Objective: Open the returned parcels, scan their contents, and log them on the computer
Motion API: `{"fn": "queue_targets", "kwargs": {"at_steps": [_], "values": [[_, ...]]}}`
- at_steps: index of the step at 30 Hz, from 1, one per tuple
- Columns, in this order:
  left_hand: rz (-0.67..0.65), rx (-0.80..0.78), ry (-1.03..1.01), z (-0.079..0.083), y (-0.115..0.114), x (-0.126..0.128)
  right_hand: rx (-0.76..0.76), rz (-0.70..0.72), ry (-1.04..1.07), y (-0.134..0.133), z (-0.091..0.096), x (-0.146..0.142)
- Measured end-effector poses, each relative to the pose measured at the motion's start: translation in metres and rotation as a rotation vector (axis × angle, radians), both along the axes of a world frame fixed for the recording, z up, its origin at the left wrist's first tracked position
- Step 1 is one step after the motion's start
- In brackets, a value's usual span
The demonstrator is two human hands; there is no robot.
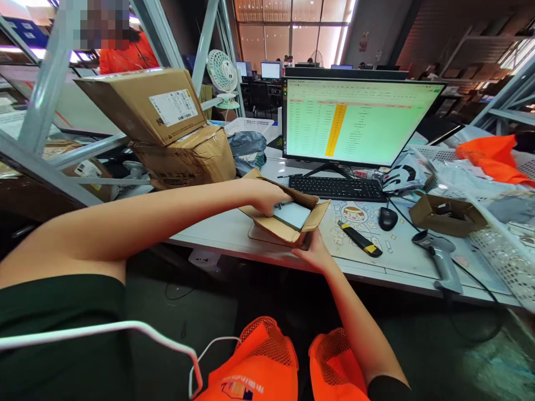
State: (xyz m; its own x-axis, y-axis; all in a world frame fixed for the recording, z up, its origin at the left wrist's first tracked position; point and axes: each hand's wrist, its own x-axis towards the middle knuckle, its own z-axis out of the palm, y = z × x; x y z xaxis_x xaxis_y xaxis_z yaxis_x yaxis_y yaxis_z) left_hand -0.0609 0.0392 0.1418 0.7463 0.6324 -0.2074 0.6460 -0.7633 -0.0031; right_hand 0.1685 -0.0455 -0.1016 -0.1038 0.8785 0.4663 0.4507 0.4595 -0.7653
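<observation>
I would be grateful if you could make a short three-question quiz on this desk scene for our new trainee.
1. True or false: the left hand reaches into the open cardboard box.

2. Multiple choice: which item lies on the desk mat between that box and the barcode scanner?
A) a desk fan
B) a yellow-and-black utility knife
C) a coffee mug

3. Fill in: the black ____ lies in front of the monitor.

Key:
1. True.
2. B.
3. Keyboard.
</observation>
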Motion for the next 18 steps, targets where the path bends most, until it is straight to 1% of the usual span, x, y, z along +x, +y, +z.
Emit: {"fn": "queue_targets", "kwargs": {"at_steps": [3,6,10,12,13,15,17,18], "values": [[-0.002,-0.055,-0.066,0.007,0.003,-0.001,-0.017,-0.039,0.019,0.002,0.007,-0.007],[-0.007,-0.115,-0.129,0.006,0.007,0.001,0.015,-0.068,0.029,0.0,0.012,-0.009],[-0.07,-0.1,-0.112,-0.001,0.005,0.003,0.104,-0.111,0.0,-0.01,0.011,-0.001],[-0.1,-0.071,-0.152,0.0,-0.001,-0.001,0.171,-0.141,0.003,-0.015,0.008,0.005],[-0.121,-0.053,-0.206,0.003,-0.005,-0.006,0.197,-0.151,0.011,-0.017,0.006,0.008],[-0.164,-0.012,-0.384,0.011,-0.013,-0.022,0.224,-0.153,0.045,-0.019,0.001,0.012],[-0.16,0.045,-0.64,0.018,-0.02,-0.043,0.226,-0.135,0.1,-0.019,-0.004,0.015],[-0.128,0.074,-0.796,0.019,-0.022,-0.054,0.225,-0.123,0.135,-0.019,-0.007,0.016]]}}
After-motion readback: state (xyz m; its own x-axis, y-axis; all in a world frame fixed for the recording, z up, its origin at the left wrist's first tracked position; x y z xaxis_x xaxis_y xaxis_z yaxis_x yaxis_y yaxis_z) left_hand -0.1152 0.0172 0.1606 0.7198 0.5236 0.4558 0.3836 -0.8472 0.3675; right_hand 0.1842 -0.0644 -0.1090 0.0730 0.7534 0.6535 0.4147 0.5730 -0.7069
